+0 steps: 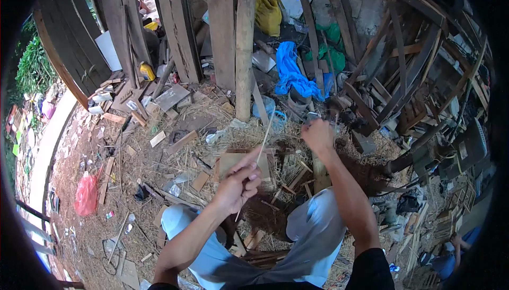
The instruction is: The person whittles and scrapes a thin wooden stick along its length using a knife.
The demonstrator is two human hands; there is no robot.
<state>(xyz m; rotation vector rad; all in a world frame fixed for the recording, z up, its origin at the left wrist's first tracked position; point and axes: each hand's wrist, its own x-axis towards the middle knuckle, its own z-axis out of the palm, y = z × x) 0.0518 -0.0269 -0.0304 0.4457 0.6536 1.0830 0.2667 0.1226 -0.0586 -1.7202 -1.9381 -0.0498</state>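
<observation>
A thin, pale, woody-looking stick [266, 136] slants at the centre of the frame, pinched in the person's left hand [236, 186]. Right of centre, the right hand [319, 135] curls; whether it grips anything, I can't tell. Crumpled bright-blue plastic sheeting [290, 72] lies upper centre.

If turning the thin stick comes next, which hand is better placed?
Likely the left hand: it holds the thin stick. The right hand is apart from the stick; its grip is unclear.

One long, thin, pale stick [265, 140], looking nearly straight, slanting from near left to far right
</observation>
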